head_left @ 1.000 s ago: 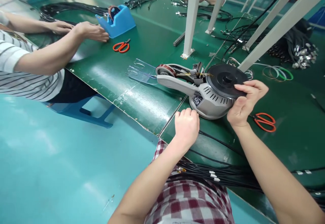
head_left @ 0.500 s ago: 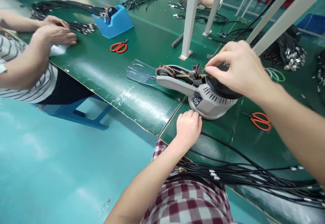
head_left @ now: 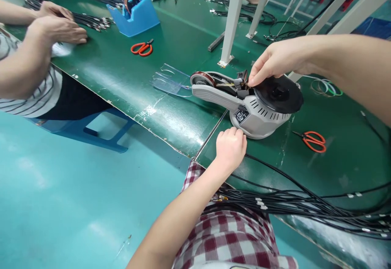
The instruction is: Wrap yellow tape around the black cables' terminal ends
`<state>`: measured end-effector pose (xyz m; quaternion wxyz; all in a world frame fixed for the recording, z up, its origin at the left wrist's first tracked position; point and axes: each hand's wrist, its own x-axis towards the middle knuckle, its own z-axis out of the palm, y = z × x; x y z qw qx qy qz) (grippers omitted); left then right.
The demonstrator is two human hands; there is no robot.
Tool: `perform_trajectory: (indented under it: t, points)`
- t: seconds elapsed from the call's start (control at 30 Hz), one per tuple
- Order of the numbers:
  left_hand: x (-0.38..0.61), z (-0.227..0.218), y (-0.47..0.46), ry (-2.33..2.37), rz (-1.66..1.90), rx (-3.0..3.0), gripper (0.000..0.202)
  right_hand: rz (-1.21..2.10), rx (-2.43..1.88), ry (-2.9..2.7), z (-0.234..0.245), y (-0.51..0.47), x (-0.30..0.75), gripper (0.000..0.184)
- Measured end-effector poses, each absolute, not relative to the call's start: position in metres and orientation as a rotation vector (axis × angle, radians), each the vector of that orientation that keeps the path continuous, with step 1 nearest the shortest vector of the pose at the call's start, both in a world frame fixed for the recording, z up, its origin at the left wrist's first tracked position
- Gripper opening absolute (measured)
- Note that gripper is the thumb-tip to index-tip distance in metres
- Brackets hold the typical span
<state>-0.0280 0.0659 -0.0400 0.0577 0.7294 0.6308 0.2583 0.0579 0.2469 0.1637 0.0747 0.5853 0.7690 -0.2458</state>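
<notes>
A grey round automatic tape dispenser with a black disc top sits on the green table. A roll of brown amber tape rests in its arm at the left. My right hand reaches over the disc, thumb and forefinger pinched at the tape outlet. A small brownish piece shows there, but what lies between the fingertips is hidden. Against the front of the dispenser's base rests my left hand, fingers curled closed; its inside is hidden. Black cables lie beside it and across my lap.
Orange-handled scissors lie to the right, another pair of scissors further left. A blue tape holder, clear plastic piece and white metal posts stand beyond. A co-worker's hands are at the left.
My right hand has turned and its forearm swung higher, uncovering the black disc; the fingertips stay at the outlet. My left hand stays by the base. The view has shifted slightly.
</notes>
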Motion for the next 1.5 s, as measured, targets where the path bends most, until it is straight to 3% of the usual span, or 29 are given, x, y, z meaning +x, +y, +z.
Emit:
perform_trajectory:
  t: [0.37,0.63,0.8,0.9,1.1,1.5]
  points:
    - [-0.028,-0.041,0.068,1.894,0.776,2.197,0.021,-0.993,1.839,2.266,0.164,0.247,0.06,0.012]
    - [-0.03,-0.041,0.068,1.886,0.793,2.188,0.02,-0.516,1.852,2.241,0.172,0.229,0.042,0.025]
    - [-0.031,-0.041,0.068,1.879,0.808,2.17,0.02,-0.439,1.874,2.189,0.17,0.219,0.033,0.024]
    - [-0.031,-0.041,0.068,1.88,0.803,2.166,0.019,-0.529,1.878,2.182,0.169,0.223,0.033,0.026]
    - [-0.032,-0.041,0.068,1.877,0.816,2.159,0.018,-1.118,1.867,1.902,0.175,0.222,0.036,0.038]
    - [-0.032,-0.042,0.068,1.869,0.821,2.16,0.019,-0.914,1.894,1.963,0.178,0.208,0.021,0.021]
